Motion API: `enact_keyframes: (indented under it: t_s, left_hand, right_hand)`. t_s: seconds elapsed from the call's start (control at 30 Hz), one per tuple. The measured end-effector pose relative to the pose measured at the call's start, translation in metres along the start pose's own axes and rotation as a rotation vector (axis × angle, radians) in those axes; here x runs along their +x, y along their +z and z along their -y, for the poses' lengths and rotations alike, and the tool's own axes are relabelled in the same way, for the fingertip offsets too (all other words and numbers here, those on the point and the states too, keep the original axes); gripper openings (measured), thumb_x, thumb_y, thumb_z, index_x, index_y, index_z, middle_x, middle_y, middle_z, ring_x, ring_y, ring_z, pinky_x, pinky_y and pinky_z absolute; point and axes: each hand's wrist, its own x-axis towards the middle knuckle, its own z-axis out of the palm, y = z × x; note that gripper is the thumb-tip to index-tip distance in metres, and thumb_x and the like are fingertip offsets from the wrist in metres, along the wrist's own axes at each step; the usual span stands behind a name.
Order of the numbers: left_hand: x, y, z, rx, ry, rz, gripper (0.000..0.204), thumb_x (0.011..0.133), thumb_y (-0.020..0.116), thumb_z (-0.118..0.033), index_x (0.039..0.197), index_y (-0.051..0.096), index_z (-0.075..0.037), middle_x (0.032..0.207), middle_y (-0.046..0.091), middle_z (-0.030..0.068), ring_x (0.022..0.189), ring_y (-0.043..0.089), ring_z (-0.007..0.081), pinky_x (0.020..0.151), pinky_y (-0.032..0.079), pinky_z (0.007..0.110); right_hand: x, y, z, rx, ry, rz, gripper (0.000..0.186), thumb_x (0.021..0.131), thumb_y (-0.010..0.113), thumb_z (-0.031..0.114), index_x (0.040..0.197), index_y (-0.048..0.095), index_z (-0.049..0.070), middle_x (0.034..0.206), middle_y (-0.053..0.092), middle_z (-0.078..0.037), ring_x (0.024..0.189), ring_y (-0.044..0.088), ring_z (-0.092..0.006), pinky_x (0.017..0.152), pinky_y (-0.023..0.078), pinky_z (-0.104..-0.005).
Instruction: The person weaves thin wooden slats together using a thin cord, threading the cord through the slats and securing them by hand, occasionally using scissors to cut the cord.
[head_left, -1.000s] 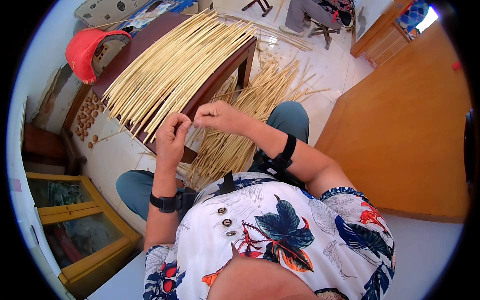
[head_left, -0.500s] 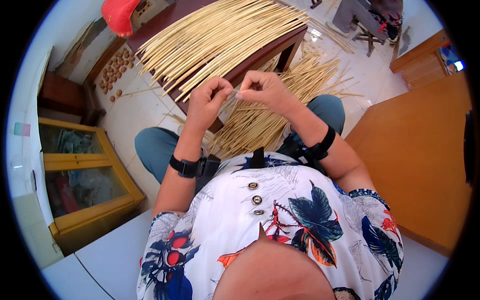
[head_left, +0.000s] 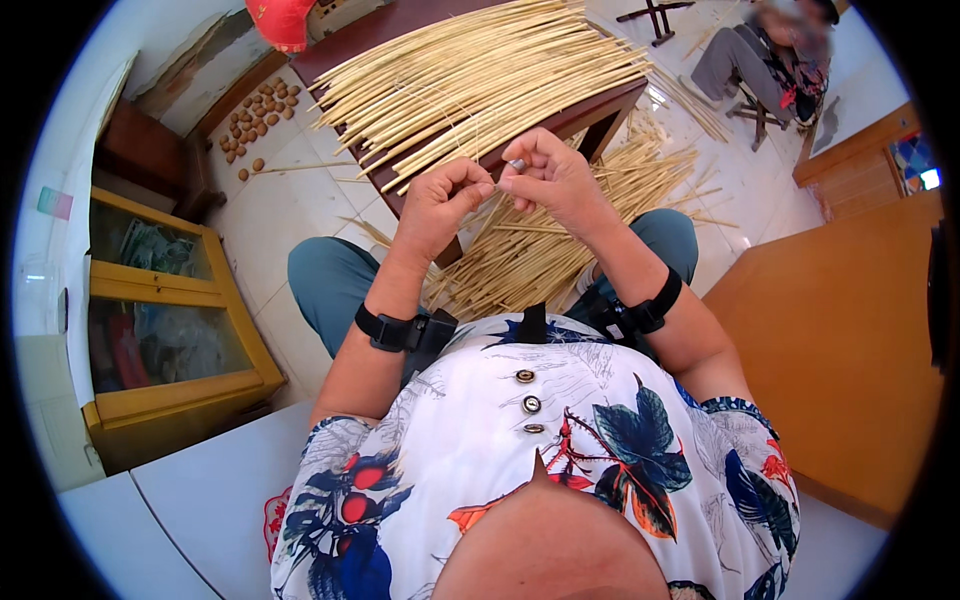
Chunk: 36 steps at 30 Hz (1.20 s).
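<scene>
Both my hands meet in front of the low table, thumb and forefinger pinched on each. Between the fingertips of my left hand and my right hand runs a thin pale thread, hard to make out. A silvery band, perhaps a thimble, shows on a finger of the right hand. Just beyond lies a layer of straw-coloured stalks, side by side on the dark red table. A fine thread line crosses the stalks. My wrists carry black straps.
More loose stalks are heaped on the tiled floor between my knees and the table. Walnut-like balls lie at the left wall, above a yellow glass-fronted cabinet. An orange-brown wooden surface stands right. Another person sits at the far right.
The view has shifted, so the scene sits a little to the right. My right-hand fingers have opened out slightly, while the thumb and forefinger stay pinched near the left fingertips.
</scene>
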Motion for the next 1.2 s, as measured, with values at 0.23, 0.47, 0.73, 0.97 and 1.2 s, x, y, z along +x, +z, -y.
enact_keyframes:
  t_s: [0.23,0.47,0.73,0.97,1.2]
  left_hand:
    - [-0.011,-0.018,0.001,-0.075,-0.033,-0.046,0.003,0.08,0.057,-0.005,0.078,0.058,-0.002,0.068,0.052,-0.0038,0.06,0.042,0.0046,0.054,0.036,0.019]
    - [-0.028,-0.04,0.005,-0.245,-0.056,-0.062,0.004,0.08,0.056,-0.006,0.077,0.057,-0.004,0.063,0.047,-0.0051,0.054,0.035,0.002,0.047,0.026,0.016]
    - [-0.035,-0.06,0.017,-0.3,-0.046,-0.072,0.004,0.078,0.055,-0.004,0.076,0.058,-0.003,0.06,0.046,-0.0056,0.053,0.034,0.0024,0.047,0.026,0.017]
    - [-0.044,-0.076,0.021,-0.376,-0.026,-0.067,0.004,0.078,0.056,-0.004,0.075,0.058,-0.003,0.062,0.049,-0.0037,0.053,0.036,0.0029,0.048,0.027,0.017]
    - [-0.055,-0.102,0.042,-0.381,-0.023,-0.147,0.004,0.077,0.06,-0.006,0.077,0.058,-0.003,0.058,0.046,-0.0038,0.05,0.035,0.0037,0.045,0.025,0.018]
  right_hand:
    - [0.006,0.009,-0.007,-0.806,-0.454,-0.001,0.009,0.078,0.057,0.007,0.086,0.057,0.004,0.075,0.053,-0.008,0.066,0.055,-0.0226,0.058,0.044,-0.0297]
    - [0.022,0.024,-0.007,-0.966,-0.478,-0.059,0.006,0.076,0.055,0.011,0.078,0.053,0.006,0.074,0.053,-0.011,0.067,0.054,-0.031,0.057,0.044,-0.0372]
    - [0.049,0.051,-0.005,-1.17,-0.618,-0.043,0.008,0.065,0.055,0.004,0.072,0.051,0.005,0.068,0.049,-0.01,0.059,0.052,-0.0295,0.051,0.042,-0.0358]
    - [0.056,0.059,-0.007,-1.013,-0.582,0.063,0.006,0.067,0.056,0.002,0.071,0.052,0.003,0.065,0.048,-0.009,0.055,0.05,-0.0226,0.049,0.041,-0.029]
    - [0.087,0.025,-0.002,-0.843,-0.355,0.032,0.001,0.075,0.054,0.003,0.074,0.054,0.002,0.067,0.049,0.0,0.058,0.044,-0.0058,0.052,0.038,-0.0213]
